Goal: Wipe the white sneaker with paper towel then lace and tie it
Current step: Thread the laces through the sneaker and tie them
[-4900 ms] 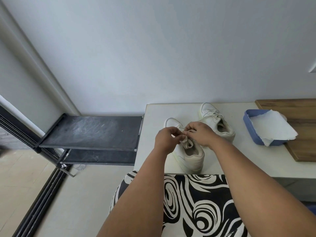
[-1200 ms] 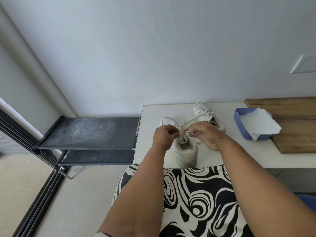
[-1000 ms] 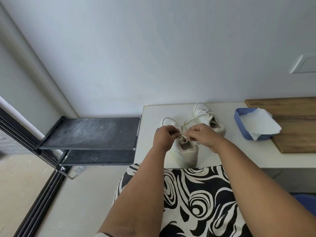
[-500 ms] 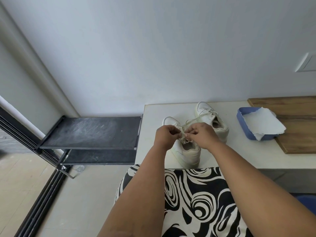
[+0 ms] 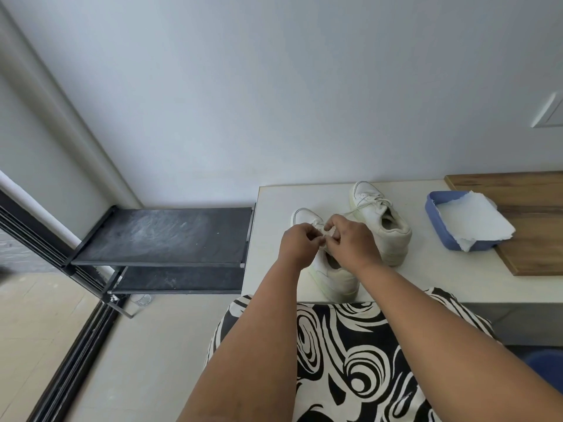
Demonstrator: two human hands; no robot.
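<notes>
Two hands meet over the near white sneaker [image 5: 330,274], which stands on the white table [image 5: 432,278] at its front edge, toe pointing away. Left to right: the left hand [image 5: 300,243] pinches a bit of lace [image 5: 327,231] between thumb and fingers; the right hand [image 5: 353,240], touching it, pinches the other bit. Compared with a second ago, the right hand has drawn in from the side and both sets of fingers now work knuckle to knuckle above the tongue — likely the bow being formed, so the tying looks to be at a late stage. The knot itself is hidden. Second sneaker [image 5: 380,220] sits behind, already laced. Further right, the paper towel [image 5: 475,219] lies across the blue tray [image 5: 434,213] — wiping appears done.
</notes>
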